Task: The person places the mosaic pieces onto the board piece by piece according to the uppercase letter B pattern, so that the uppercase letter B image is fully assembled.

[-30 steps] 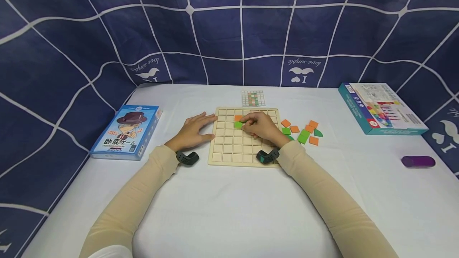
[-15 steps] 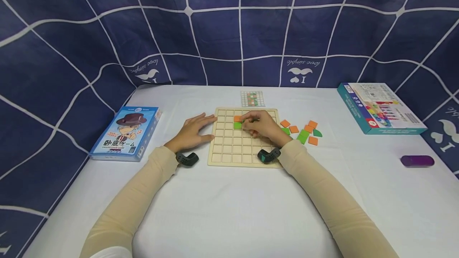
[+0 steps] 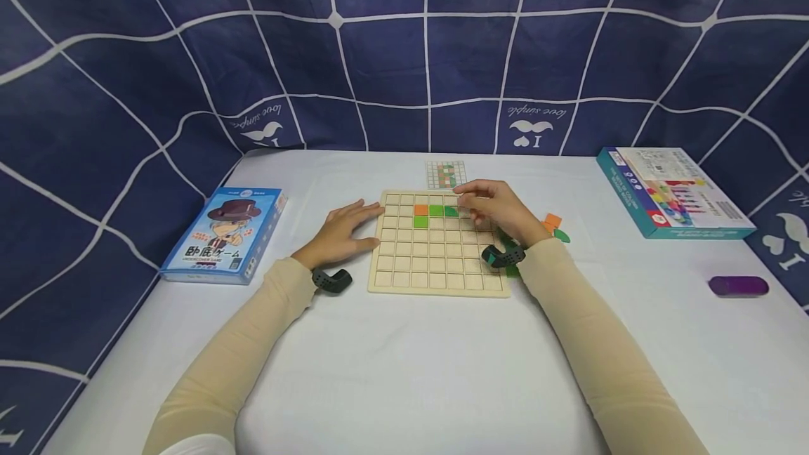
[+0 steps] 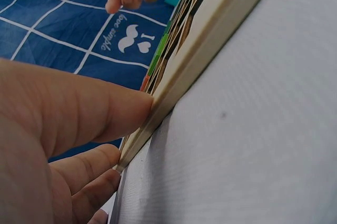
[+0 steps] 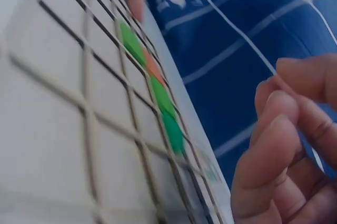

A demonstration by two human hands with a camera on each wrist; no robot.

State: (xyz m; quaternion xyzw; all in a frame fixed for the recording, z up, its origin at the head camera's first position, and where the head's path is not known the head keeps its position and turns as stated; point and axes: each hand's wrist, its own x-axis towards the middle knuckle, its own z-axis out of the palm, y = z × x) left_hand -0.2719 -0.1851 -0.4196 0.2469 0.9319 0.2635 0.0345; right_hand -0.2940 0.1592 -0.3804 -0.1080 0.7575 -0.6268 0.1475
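Note:
A wooden grid board (image 3: 436,285) lies on the white table. In its upper rows sit an orange square tile (image 3: 421,210), a light green square tile (image 3: 436,210), a dark green tile (image 3: 451,212) and another light green square (image 3: 421,222). My left hand (image 3: 340,232) rests at the board's left edge, thumb and fingertips touching the rim in the left wrist view. Over the board's upper right is my right hand (image 3: 496,207), raised off the tiles. Its fingers are loosely bent, and the right wrist view shows nothing between them.
Loose pieces lie right of the board, partly hidden by the right hand and wrist: an orange tile (image 3: 553,220) and a dark green piece (image 3: 561,236) show. A patterned card (image 3: 446,174) lies behind. Boxes stand left (image 3: 222,234) and right (image 3: 673,192); a purple object (image 3: 738,286) lies far right.
My right hand has risen from the tiles and moved right, uncovering a light green and a dark green tile in the upper row. It now hides more loose pieces. My left hand stays put.

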